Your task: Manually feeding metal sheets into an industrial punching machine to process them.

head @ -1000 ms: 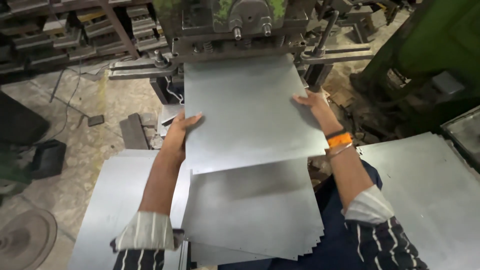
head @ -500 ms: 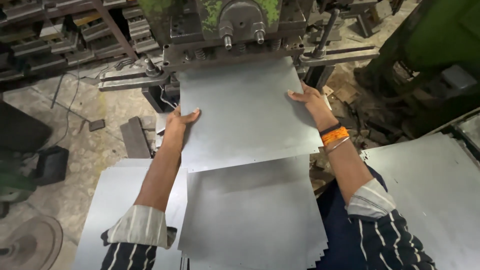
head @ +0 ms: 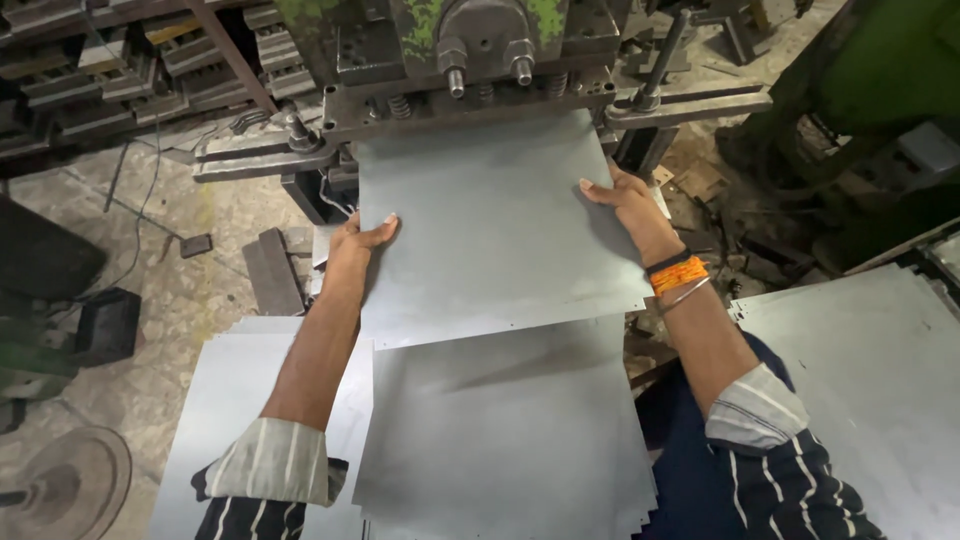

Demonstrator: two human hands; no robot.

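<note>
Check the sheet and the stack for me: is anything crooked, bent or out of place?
The stack of sheets on the lap is fanned, its right-hand corners stepping out unevenly. The metal sheet held by the left hand and right hand lies flat, its far edge under the press. No bends or damage show.

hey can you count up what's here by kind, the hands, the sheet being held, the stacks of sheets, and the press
Hands: 2, left and right
Held sheet: 1
Sheet stacks: 3, left, middle, right
Press: 1
Total: 7
</note>
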